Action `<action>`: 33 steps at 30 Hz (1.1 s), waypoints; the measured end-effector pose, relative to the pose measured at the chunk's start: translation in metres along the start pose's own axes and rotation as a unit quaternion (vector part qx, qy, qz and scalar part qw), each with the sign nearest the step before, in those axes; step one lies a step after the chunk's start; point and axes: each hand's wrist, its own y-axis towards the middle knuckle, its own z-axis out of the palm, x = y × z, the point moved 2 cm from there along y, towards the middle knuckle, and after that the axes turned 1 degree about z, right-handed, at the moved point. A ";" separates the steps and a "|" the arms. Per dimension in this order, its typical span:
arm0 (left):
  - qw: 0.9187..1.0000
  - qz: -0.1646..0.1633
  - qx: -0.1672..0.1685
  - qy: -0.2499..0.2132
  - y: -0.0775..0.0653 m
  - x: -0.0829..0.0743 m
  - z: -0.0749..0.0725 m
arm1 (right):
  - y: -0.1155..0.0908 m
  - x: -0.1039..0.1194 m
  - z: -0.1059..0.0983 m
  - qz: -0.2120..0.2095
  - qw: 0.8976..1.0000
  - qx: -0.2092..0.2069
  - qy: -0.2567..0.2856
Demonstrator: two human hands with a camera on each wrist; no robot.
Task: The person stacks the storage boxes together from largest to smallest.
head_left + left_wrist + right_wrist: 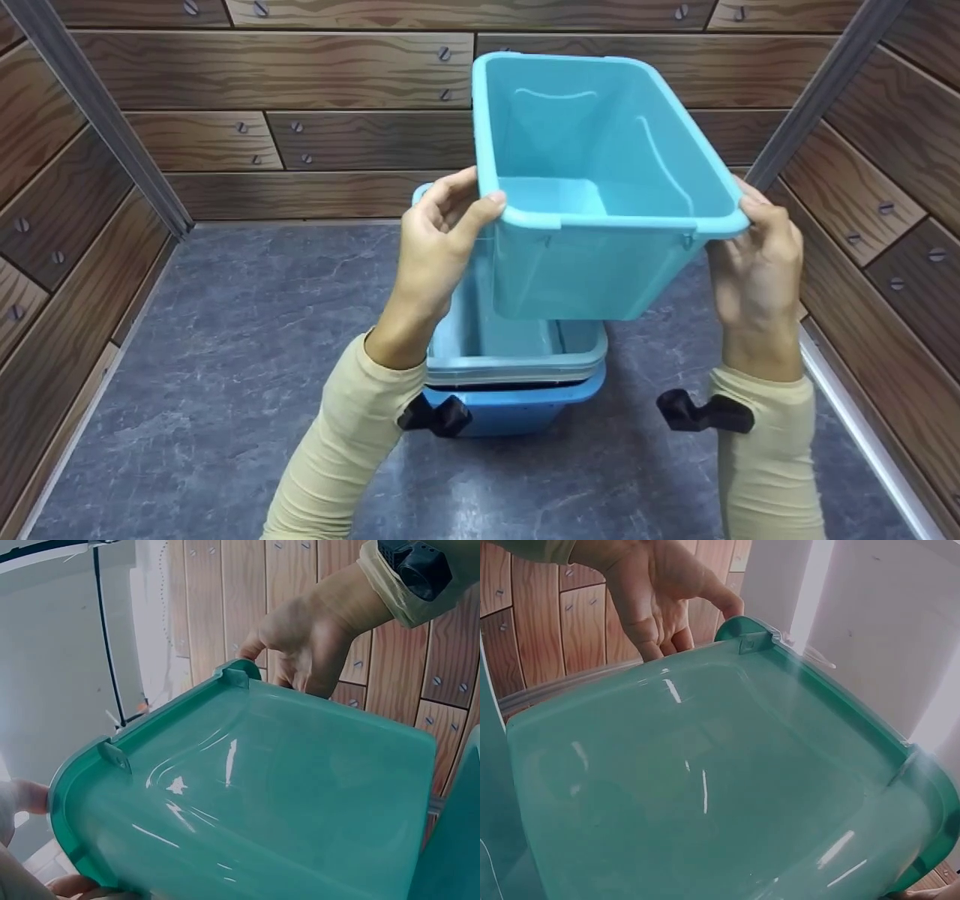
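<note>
An empty turquoise plastic bin is held up and tilted, its opening facing up and away from the wooden wall. My left hand grips its near left rim corner, thumb on top of the rim and fingers on the outer side. At the near right corner my right hand grips the rim, with most of its fingers hidden behind the wall. Below and behind the held bin stands a stack of nested bins, with pale blue bins sitting in a brighter blue bin. The raised bin covers part of that stack.
The stack stands on a dark grey marbled surface. Wood-plank-patterned panels enclose it at the back, left and right. A pale metal strip runs along the right edge.
</note>
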 end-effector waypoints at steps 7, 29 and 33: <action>1.000 0.000 -0.013 -0.007 -0.001 0.000 -0.004 | -0.001 -0.003 0.004 0.001 1.000 -0.001 -0.023; 0.998 0.002 -0.050 -0.026 -0.002 -0.002 -0.021 | -0.006 -0.013 0.018 0.012 0.997 0.032 -0.063; 0.998 0.008 -0.053 -0.024 -0.003 -0.004 -0.024 | -0.008 -0.014 0.020 0.016 0.997 0.043 -0.069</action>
